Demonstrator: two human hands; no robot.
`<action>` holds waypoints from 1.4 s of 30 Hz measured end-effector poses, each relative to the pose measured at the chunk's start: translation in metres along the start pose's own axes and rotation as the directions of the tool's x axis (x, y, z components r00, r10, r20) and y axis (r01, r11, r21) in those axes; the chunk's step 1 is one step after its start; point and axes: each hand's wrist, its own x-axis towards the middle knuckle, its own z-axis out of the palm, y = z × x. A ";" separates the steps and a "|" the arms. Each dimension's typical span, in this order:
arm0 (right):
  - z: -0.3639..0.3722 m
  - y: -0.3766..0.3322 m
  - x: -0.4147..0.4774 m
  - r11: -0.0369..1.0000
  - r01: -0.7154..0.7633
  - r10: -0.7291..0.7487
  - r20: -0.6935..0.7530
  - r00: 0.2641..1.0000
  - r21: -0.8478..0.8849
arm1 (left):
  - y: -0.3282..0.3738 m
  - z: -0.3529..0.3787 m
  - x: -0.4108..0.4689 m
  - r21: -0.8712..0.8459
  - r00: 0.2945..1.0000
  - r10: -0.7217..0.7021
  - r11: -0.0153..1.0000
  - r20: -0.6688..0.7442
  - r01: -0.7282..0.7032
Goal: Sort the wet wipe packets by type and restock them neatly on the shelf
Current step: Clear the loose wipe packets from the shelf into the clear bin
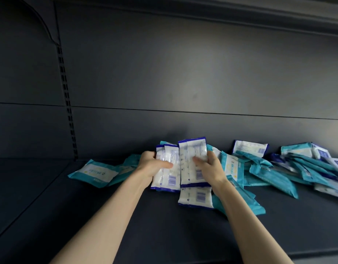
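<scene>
Gripping white, blue-edged wipe packets in both hands, mid-shelf; left hand (155, 164) has fingers wrapped behind the first bunch (169, 168), thumb pressed across its front; right hand (212, 168) is curled round the second bunch (192, 161), thumb on the front face, fingers behind and out of sight. Both bunches stand on end, barcode sides toward the camera, side by side and touching or nearly so; second bunch sits a bit higher; cannot tell whether their lower edges touch the shelf deck (164, 235).

Flat packet (195, 197), same blue-edged type, lies on the deck just below the second bunch, partly over a teal one. Lone teal packet (94, 172) lies flat on the deck left of the left hand; more teal shows behind that wrist. Teal pile (269, 172) is a loose heap right of the right hand, running to the frame's right edge; some blue-edged ones are mixed in at the far right. Leaning packet (250, 150), blue-edged, is propped against the back panel (183, 73) behind the pile. Slotted upright (67, 101) runs down the panel's left side. Both forearms are bare, entering from the bottom edge.
</scene>
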 end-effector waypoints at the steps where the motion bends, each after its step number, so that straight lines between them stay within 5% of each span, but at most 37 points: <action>1: 0.000 0.000 -0.004 1.000 0.005 -0.005 0.001 1.000 0.003 | 0.000 -0.001 -0.002 0.000 1.000 0.008 1.000 0.019 -0.008; 13: 0.005 -0.039 -0.118 0.955 0.110 -0.104 -0.035 0.994 0.276 | 0.018 -0.041 -0.158 -0.288 0.939 0.335 0.894 -0.079 -0.343; 21: 0.063 -0.009 -0.264 0.959 0.209 -0.226 0.074 0.971 0.191 | -0.054 -0.101 -0.316 -0.307 0.941 0.226 0.904 -0.250 -0.299; 32: 0.217 0.139 -0.406 0.995 -0.100 0.099 0.230 0.968 -0.006 | -0.263 -0.238 -0.390 -0.157 0.922 -0.093 0.987 -0.375 0.036; 42: 0.345 0.346 -0.483 0.814 -0.519 0.557 0.101 0.824 -0.259 | -0.492 -0.342 -0.370 0.078 0.825 -0.557 0.822 -0.101 0.564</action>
